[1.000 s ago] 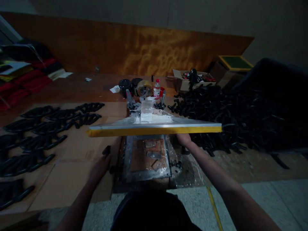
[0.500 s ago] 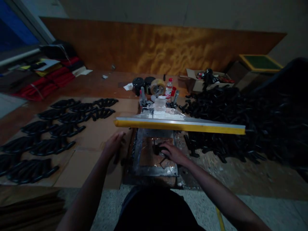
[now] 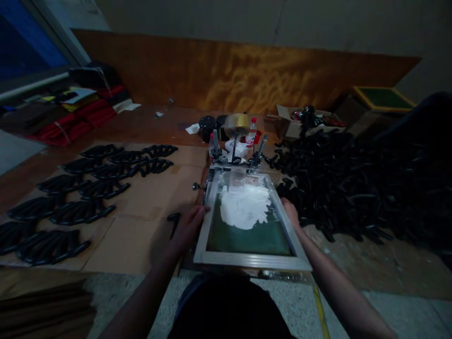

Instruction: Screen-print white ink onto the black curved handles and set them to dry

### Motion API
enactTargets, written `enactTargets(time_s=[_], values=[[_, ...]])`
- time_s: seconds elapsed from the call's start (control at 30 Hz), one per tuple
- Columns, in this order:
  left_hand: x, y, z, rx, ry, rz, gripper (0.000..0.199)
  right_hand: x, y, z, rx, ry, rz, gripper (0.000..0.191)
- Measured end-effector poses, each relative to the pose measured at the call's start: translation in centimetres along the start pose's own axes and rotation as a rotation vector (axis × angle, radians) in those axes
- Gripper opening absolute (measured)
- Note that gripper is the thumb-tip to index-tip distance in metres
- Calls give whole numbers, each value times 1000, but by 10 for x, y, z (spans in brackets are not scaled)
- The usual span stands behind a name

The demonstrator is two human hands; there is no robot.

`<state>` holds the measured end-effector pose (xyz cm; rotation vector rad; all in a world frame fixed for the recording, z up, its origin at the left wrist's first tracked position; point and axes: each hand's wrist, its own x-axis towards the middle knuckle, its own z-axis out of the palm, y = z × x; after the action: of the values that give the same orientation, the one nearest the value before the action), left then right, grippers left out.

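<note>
Head — left hand [image 3: 189,225], right hand [image 3: 291,213] flank frame [image 3: 251,261].

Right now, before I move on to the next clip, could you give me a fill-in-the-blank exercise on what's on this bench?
1. The smear on the green mesh is ____.
2. The heap to the right of the metal frame is made of ____ pieces.
3. The bottle beyond the frame has a ____ cap.
4. The left hand is beside the frame's ____ edge.

Missing words: white; black; red; left.
</note>
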<state>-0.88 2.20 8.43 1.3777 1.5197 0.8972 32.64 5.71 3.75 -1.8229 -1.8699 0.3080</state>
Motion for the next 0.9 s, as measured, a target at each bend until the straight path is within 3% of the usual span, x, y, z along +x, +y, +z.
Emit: enactTargets(time_s=[0.07, 0.13, 0.2, 0.27, 0.33, 0.43, 0.5, 0.6, 0.7, 0.8, 0.9], values=[[-4, -31, 13, -19, -49, -78, 50, 16, 0, -14, -68, 124, 36, 35], [-3, -57, 27, -45, -67, -118, 64, 33, -20, -16, -138, 173, -52, 39], [2, -76, 37, -56, -77, -129, 70, 46, -51, -8, -199, 110, -199, 58], [6, -87, 42, -30, -99, -131, 67, 53, -82, 6, -262, -26, -296, 57], [8, -92, 42, 8, -110, -132, 65, 54, -103, 17, -316, -211, -340, 40], [8, -94, 42, 13, -127, -142, 61, 43, -111, 20, -358, -433, -345, 20], [7, -95, 42, 4, -130, -153, 58, 31, -105, 13, -386, -432, -294, 19], [6, -94, 44, 3, -115, -142, 53, 18, -92, 4, -488, -327, -108, 22], [6, -92, 45, -2, -94, -134, 50, 13, -89, 10, -565, -299, 32, 27], [5, -90, 45, -13, -100, -147, 51, 11, -102, 29, -539, -305, -23, 27], [4, -89, 44, -20, -116, -138, 52, 2, -114, 42, -481, -379, -225, 24]])
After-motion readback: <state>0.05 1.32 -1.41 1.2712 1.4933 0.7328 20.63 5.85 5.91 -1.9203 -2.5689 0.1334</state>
